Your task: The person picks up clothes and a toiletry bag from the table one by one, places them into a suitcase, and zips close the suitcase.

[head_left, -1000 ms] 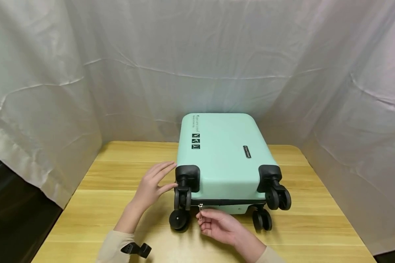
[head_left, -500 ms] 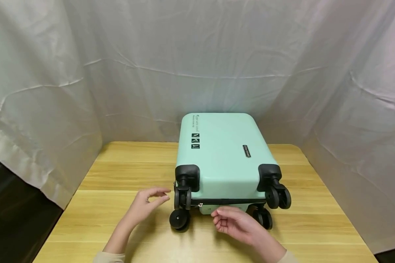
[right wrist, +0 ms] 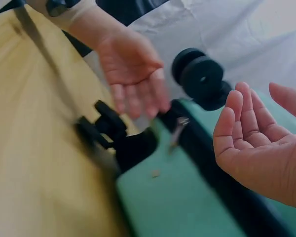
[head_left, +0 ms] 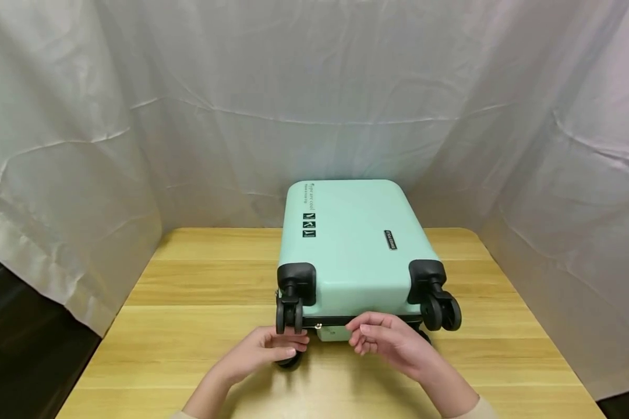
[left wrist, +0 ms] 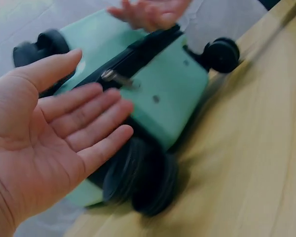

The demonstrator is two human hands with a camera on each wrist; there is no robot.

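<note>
A mint-green suitcase (head_left: 356,233) lies flat on the wooden table (head_left: 199,273), its wheeled end facing me. Along that end runs a dark zipper seam, and a metal zipper pull (left wrist: 119,79) hangs from it near the left corner. My left hand (head_left: 259,352), fingers extended and holding nothing, is by the left pair of black wheels (head_left: 289,314), partly covering the lower one. In front of the middle of the seam is my right hand (head_left: 388,340), its fingers loosely bent with nothing in them. The right wrist view shows its palm facing the suitcase end.
Pale grey curtains (head_left: 304,116) hang behind the table and along both sides. The suitcase's far end is close to the back curtain. Black wheels (head_left: 440,308) stick out at the right corner. Dark material (head_left: 26,343) shows at the lower left.
My right hand has let go of the zipper pull and moved right along the seam. My left hand has left the suitcase's left side and come down to the lower left wheel.
</note>
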